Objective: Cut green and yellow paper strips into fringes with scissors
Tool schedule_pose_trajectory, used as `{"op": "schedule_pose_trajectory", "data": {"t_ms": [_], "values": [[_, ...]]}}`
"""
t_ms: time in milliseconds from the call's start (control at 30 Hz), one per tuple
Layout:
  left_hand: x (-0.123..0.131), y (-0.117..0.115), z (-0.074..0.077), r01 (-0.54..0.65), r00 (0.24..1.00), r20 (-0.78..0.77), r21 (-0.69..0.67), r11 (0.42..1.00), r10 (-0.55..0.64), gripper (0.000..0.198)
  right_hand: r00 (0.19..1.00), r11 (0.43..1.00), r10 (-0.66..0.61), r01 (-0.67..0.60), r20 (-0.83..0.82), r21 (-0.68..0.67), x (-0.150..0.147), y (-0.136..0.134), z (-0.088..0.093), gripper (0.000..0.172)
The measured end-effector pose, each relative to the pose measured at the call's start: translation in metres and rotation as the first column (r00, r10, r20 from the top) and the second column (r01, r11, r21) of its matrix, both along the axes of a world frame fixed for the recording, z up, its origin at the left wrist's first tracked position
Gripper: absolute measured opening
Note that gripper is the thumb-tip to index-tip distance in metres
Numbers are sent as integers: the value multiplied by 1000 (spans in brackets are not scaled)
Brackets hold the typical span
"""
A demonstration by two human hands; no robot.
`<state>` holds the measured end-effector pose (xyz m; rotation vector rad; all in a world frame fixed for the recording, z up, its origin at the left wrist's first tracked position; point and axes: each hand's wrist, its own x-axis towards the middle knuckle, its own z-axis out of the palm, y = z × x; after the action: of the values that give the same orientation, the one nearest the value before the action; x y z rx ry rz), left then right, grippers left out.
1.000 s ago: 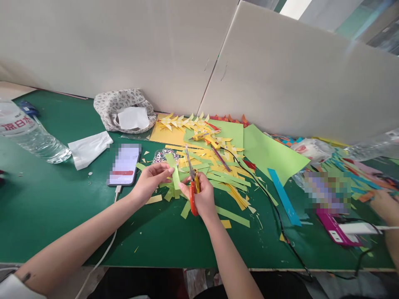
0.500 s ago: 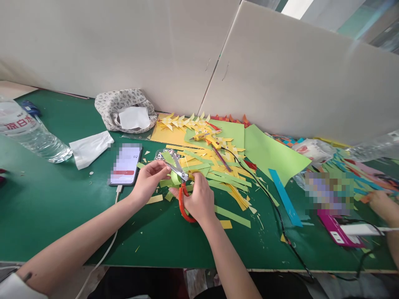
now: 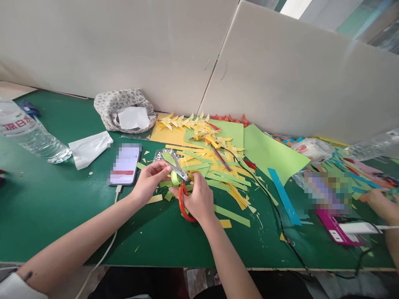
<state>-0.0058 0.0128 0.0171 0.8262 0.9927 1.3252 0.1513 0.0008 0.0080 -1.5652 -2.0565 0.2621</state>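
Observation:
My right hand [image 3: 199,195] grips a pair of scissors [image 3: 186,207] with red-orange handles, its blades pointing up and left. My left hand [image 3: 152,176] pinches a light green paper strip [image 3: 175,178] that curls beside the blades. The blades lie close to the fingertips of my left hand, with part of the green strip against them. Under and behind both hands spread loose green and yellow paper strips [image 3: 229,182]. A small clear container of tiny pieces [image 3: 159,155] sits just behind my left fingertips.
A yellow glue gun [image 3: 204,136] rests on woven paper pieces, its black cord [image 3: 264,187] running right. A plugged-in phone [image 3: 125,166], a water bottle [image 3: 31,133] and a cloth bag [image 3: 107,110] are on the left. Another person's hand [image 3: 382,203] is at far right.
My hands, the scissors and the green strip look nearly the same. The other person's hand at far right has shifted slightly left. The whole view has moved a little.

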Motion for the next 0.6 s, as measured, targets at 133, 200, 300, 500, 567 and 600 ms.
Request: {"op": "schedule_pose_trajectory", "data": {"t_ms": [133,200,300,500,567,600], "values": [[1,0,0,6,1000,17,-6,1000,-6,10,1000,1000,-10,10,-7,-2,0,0,-1,37],[1,0,0,11,1000,22,-8,1000,-11,10,1000,1000,-17,17,-5,-5,0,0,-1,37],[1,0,0,15,1000,25,-8,1000,-15,10,1000,1000,-17,17,-4,3,0,0,-1,35],[1,0,0,28,999,41,-16,999,-28,9,1000,1000,-14,14,-3,13,1,0,-2,35],[2,0,0,29,999,46,-20,999,-28,10,1000,1000,-21,21,-3,12,1,0,-2,35],[2,-1,0,29,998,48,-21,999,-28,10,1000,1000,-26,26,-3,12,1,0,-2,35]]}}
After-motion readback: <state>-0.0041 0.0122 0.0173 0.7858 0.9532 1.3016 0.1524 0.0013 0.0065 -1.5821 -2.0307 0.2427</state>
